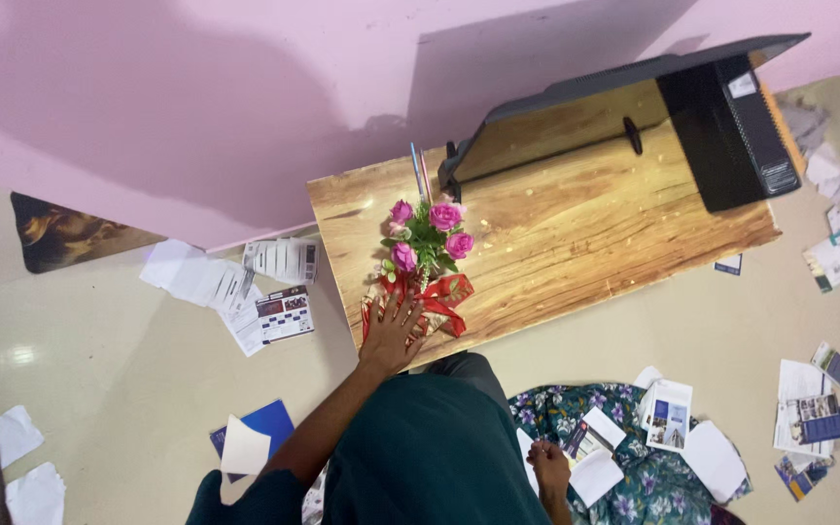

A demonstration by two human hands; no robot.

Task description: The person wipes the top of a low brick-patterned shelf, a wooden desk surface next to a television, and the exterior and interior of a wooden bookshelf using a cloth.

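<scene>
1. Your left hand (393, 331) is resting spread flat on the flower basket (420, 292), fingers apart, not clamping anything.
2. The basket's sitting at the near edge of the desk (576, 233).
3. Your right hand (548, 467) is hanging curled below the desk; can't tell its grip.
4. Looks like placing; next probably needs a steady nudge.

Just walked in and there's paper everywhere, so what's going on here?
A person in a dark green garment stands at a wooden table. Their left hand rests, fingers spread, on a pink artificial rose bouquet with red ribbon near the table's front edge. Their right hand hangs low beside white papers on a floral cloth. A black monitor and black computer tower sit on the table. Leaflets litter the floor.
</scene>
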